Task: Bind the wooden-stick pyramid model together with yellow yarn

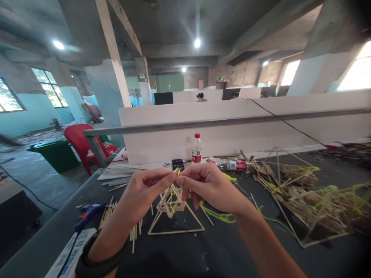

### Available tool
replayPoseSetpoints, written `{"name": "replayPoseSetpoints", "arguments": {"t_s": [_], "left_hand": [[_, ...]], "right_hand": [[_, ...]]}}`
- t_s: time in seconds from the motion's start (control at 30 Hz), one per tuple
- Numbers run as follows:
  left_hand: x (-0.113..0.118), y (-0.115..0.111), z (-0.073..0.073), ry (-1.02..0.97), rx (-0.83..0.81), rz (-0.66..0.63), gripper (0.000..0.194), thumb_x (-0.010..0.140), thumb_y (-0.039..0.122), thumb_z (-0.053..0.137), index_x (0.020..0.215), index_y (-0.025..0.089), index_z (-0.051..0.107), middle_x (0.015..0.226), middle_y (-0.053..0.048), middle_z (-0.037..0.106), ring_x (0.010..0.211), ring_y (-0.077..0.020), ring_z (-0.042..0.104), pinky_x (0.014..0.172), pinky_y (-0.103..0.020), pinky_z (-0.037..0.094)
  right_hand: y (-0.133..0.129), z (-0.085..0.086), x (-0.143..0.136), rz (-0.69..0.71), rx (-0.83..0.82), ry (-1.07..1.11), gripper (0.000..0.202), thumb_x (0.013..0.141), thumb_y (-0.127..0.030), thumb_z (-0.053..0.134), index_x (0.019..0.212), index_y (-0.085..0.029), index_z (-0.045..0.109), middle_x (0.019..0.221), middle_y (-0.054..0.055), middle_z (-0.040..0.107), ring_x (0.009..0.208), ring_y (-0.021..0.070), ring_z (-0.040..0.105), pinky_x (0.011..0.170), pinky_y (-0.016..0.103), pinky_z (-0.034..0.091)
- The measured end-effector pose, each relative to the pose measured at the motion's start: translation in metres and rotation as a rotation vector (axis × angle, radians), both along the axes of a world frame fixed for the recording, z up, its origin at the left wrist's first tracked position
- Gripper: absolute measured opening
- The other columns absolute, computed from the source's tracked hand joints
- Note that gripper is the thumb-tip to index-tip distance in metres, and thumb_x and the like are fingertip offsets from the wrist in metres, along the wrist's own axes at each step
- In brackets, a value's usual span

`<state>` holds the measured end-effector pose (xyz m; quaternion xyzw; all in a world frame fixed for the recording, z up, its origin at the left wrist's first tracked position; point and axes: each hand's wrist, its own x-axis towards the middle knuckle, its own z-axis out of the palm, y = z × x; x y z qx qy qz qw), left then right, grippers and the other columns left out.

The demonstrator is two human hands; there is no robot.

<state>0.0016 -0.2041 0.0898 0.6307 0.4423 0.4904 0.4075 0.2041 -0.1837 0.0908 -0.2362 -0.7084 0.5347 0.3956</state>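
My left hand point(153, 187) and my right hand point(207, 185) meet over the table, thumbs and fingertips pinched together on a yellow-green string point(177, 172). Directly beneath them stands a pyramid frame of thin wooden sticks point(176, 232), its top at my fingertips. Inside it is a smaller lattice of sticks point(167, 206), and a strand of the string hangs down there. Whether the string is knotted at the top is hidden by my fingers. More yellow-green string point(220, 217) lies loose on the table just right of the frame.
Loose sticks point(133, 235) and a blue glue gun point(90, 214) lie at left. Behind are a phone point(177, 164), an upright bottle point(196, 148) and a lying bottle point(236, 166). Piled stick frames point(319, 210) cover the right side. A white partition point(162, 144) stands along the back.
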Motion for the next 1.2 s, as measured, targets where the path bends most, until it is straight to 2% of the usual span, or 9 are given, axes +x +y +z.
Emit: {"name": "replayPoseSetpoints", "arguments": {"t_s": [0.23,0.4,0.53,0.63,0.73,0.8,0.9,1.0,1.2], "left_hand": [[-0.001,-0.001,-0.004,-0.180,-0.077,-0.194,0.010,0.083,0.027,0.074,0.090,0.024,0.081,0.087,-0.003,0.075,0.090,-0.0180,0.066,0.083,-0.027,0.051],[0.006,0.001,-0.008,-0.305,-0.136,-0.323,0.014,0.089,0.028,0.068,0.085,0.021,0.079,0.083,-0.004,0.072,0.083,-0.0156,0.064,0.077,-0.025,0.051],[0.011,0.002,-0.008,-0.349,-0.156,-0.440,0.018,0.091,0.030,0.064,0.084,0.019,0.077,0.079,-0.004,0.071,0.081,-0.0159,0.065,0.079,-0.026,0.051],[0.009,0.003,-0.009,-0.390,-0.158,-0.384,0.012,0.089,0.027,0.067,0.084,0.021,0.076,0.081,-0.001,0.071,0.079,-0.0125,0.064,0.077,-0.023,0.050],[0.005,0.004,-0.008,-0.364,-0.152,-0.244,0.006,0.085,0.026,0.072,0.084,0.021,0.075,0.082,0.001,0.070,0.079,-0.0112,0.062,0.076,-0.021,0.048],[0.004,0.004,-0.007,-0.309,-0.147,-0.207,0.007,0.084,0.027,0.074,0.083,0.020,0.075,0.081,0.001,0.069,0.079,-0.0115,0.061,0.078,-0.022,0.048],[0.005,0.001,-0.004,-0.226,-0.142,-0.237,0.011,0.085,0.029,0.072,0.082,0.019,0.074,0.081,0.000,0.069,0.079,-0.0121,0.061,0.078,-0.022,0.047],[0.007,-0.001,-0.002,-0.175,-0.153,-0.266,0.015,0.086,0.032,0.071,0.080,0.018,0.073,0.080,-0.002,0.070,0.078,-0.0135,0.061,0.075,-0.023,0.047],[0.006,0.002,-0.005,-0.148,-0.188,-0.337,0.017,0.086,0.034,0.071,0.082,0.018,0.074,0.076,-0.002,0.069,0.076,-0.0135,0.061,0.076,-0.023,0.047]], "right_hand": [[0.010,-0.004,0.000,0.187,-0.184,0.070,0.020,0.083,-0.034,0.075,0.077,-0.016,0.070,0.061,-0.001,0.070,0.038,0.0050,0.055,0.037,0.013,0.044],[0.019,-0.013,-0.004,0.207,-0.271,0.104,0.021,0.082,-0.035,0.075,0.075,-0.016,0.069,0.055,-0.003,0.066,0.036,0.0039,0.052,0.034,0.012,0.040],[0.021,-0.017,-0.007,0.181,-0.237,0.146,0.024,0.077,-0.031,0.080,0.067,-0.016,0.064,0.054,-0.003,0.066,0.038,0.0047,0.053,0.036,0.013,0.042],[0.021,-0.016,-0.008,0.094,-0.132,0.187,0.025,0.072,-0.028,0.084,0.068,-0.017,0.062,0.056,-0.003,0.065,0.044,0.0063,0.056,0.039,0.015,0.044],[0.021,-0.012,-0.005,-0.029,-0.014,0.218,0.024,0.070,-0.026,0.085,0.082,-0.018,0.067,0.064,-0.004,0.066,0.048,0.0071,0.057,0.042,0.017,0.044],[0.021,-0.010,-0.001,-0.077,0.074,0.174,0.025,0.072,-0.026,0.084,0.093,-0.020,0.071,0.070,-0.002,0.068,0.049,0.0075,0.058,0.042,0.018,0.043],[0.021,-0.007,0.007,-0.052,0.187,0.079,0.026,0.078,-0.026,0.079,0.104,-0.022,0.075,0.076,0.000,0.070,0.052,0.0087,0.060,0.044,0.019,0.043],[0.020,-0.005,0.010,0.007,0.226,0.051,0.029,0.081,-0.026,0.077,0.110,-0.025,0.075,0.078,0.000,0.069,0.054,0.0088,0.060,0.044,0.020,0.042],[0.023,-0.008,0.010,0.108,0.194,0.114,0.011,0.080,-0.024,0.077,0.091,-0.024,0.079,0.078,0.001,0.068,0.054,0.0090,0.059,0.047,0.023,0.047]]}}
